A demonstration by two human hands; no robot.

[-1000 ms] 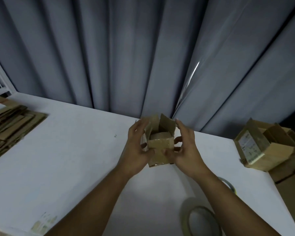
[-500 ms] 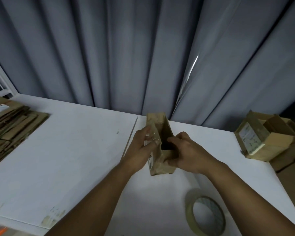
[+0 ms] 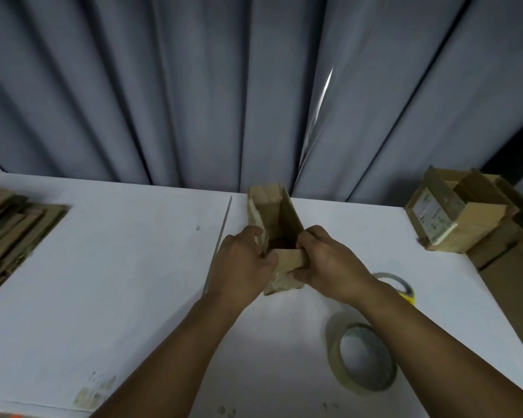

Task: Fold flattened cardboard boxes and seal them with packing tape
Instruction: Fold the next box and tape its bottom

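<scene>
Lying tape roll (image 3: 333,354): flat on the white table (image 3: 133,251), nearer than the small cardboard box (image 3: 284,230) and off to its right, just beside the right forearm.
Left hand (image 3: 242,267): clamped on the box's left side, fingers curled over the wall's top edge, back of the hand up, forearm coming in from the lower left.
Right hand (image 3: 329,267): same grip on the box's right side, fingers hooked over the wall into the opening, thumb by the short near flap.
Small cardboard box: mid-table between both hands, upright, top open, far flaps standing up. The inside is dark and its contents cannot be made out.
Second tape roll (image 3: 403,289): just right of the box, behind the right wrist, a bit of yellow showing, mostly hidden.
Flattened cardboard stack (image 3: 9,233): well left of the box, at the table's edge.
Folded boxes (image 3: 453,218): well right of the box, flaps up, one with a white label. Their insides are not visible.
Curtain (image 3: 194,86): grey folds beyond the box, behind the table.
</scene>
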